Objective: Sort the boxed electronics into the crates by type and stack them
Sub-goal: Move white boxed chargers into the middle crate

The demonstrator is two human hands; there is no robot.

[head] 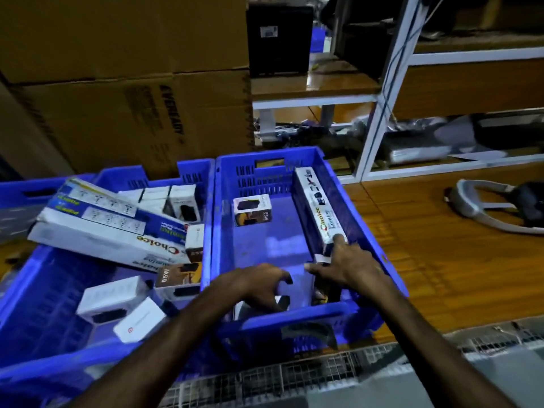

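A: status on crates?

B: 2 blue crates side by side on the wood counter (pixel 459 275). Right crate (pixel 365 219) nearly bare: long white Choice box (pixel 319 214) stands on edge along its right wall, one small 65W charger box (pixel 253 209) near the back.

A: hands?

B: both inside right crate, near front wall. Right hand (pixel 350 266) grips the near end of the long Choice box, index finger on its top face, thumb spread out to the left. Left hand (pixel 260 285) has fingers curled down over a small box at the front wall; box mostly hidden, can't tell if it's actually gripped.

A: left crate?

B: left crate (pixel 44 278) is the mixed pile. 2 long power-strip boxes (pixel 97 213) plus a flat Choice box (pixel 117 245) lying at an angle across the back, small white charger boxes (pixel 114 298) loose at front, another 65W box (pixel 179 279) against the shared wall.

A: surroundings?

B: Eveready cartons (pixel 132 113) behind, white shelving rack (pixel 382 92) at right.
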